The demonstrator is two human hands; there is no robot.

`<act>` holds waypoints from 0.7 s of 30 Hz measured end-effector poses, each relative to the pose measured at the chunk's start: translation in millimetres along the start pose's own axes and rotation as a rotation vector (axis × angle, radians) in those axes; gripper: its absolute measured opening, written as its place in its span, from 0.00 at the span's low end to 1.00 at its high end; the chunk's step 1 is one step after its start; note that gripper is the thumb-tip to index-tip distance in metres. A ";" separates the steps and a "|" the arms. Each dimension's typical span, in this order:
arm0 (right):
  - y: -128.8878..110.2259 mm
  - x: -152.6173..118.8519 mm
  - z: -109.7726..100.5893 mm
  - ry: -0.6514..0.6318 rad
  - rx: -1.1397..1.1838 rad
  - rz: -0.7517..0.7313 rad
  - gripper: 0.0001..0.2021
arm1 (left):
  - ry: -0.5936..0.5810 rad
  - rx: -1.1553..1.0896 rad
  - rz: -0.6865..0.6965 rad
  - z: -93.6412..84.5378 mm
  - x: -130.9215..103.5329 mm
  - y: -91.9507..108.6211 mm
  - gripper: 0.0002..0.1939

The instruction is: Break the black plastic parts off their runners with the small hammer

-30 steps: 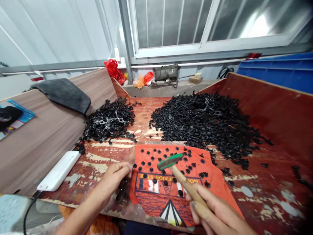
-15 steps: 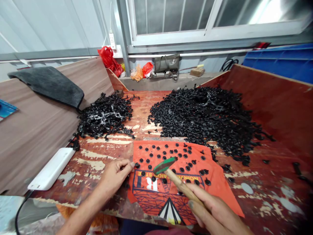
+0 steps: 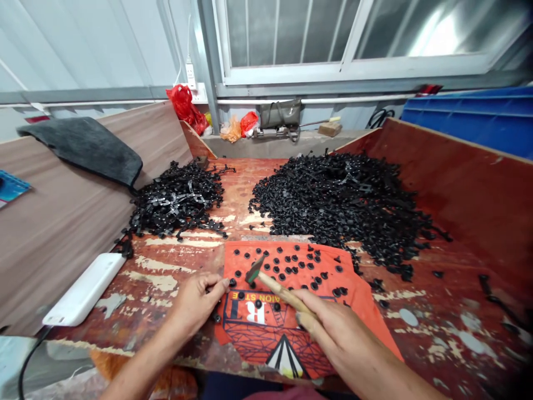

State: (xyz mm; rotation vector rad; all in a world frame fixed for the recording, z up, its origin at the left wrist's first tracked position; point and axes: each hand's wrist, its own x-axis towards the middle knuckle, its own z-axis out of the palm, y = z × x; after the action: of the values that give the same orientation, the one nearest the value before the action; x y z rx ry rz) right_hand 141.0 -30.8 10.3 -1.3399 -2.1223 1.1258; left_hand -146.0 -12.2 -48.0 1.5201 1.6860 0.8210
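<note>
Dozens of small black pieces point(image 3: 277, 306) sat scattered over the orange cloth point(image 3: 368, 325) at the lower centre of the frame, and that was where all the action was! The right hand point(image 3: 328, 322), lower right of centre, had its fingers wrapped round the wooden handle of a hammer point(image 3: 278, 288), and the dark-and-green head stood over the upper left of the cloth; whether it touched a piece was too close to call. Over at the cloth's left edge, the left hand point(image 3: 200, 300) had its fingers curled and its thumb tip right beside one black piece, but whether it pinched anything could not be told. And the score? The upper half of the cloth looked well covered, its printed lower part mostly bare of pieces, yet which of them had been worked on, if any, the view did not give away. Plenty seemed to be left: the broad dark heap point(image 3: 333, 205) spread right of centre, the smaller heap point(image 3: 175, 197), with its pale shiny bits, lay left of centre, and, judged against those two, the lot on the cloth looked like only a small share.
</note>
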 end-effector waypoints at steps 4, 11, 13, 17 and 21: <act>-5.1 8.7 4.0 -0.046 0.048 -0.067 0.22 | 0.003 0.019 0.017 2.8 -2.9 -0.3 0.21; -15.5 15.4 12.6 -0.014 -0.163 -0.135 0.30 | -0.032 -0.008 0.009 -0.4 2.3 -5.4 0.20; -17.9 16.9 14.2 0.013 -0.227 -0.149 0.30 | -0.047 -0.048 -0.025 -1.8 2.9 -7.3 0.20; -23.3 17.7 14.1 0.032 -0.284 -0.173 0.30 | -0.071 -0.104 -0.070 -3.0 2.5 -6.6 0.19; -18.6 17.3 19.0 0.090 -0.288 -0.188 0.29 | -0.046 -0.123 -0.071 -2.7 2.3 -3.0 0.19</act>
State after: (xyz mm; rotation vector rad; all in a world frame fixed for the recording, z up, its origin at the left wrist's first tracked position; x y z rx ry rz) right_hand 109.4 -27.7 12.0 -1.2484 -2.3513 0.6930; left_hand -150.0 -10.3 -49.3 1.3775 1.6167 0.8308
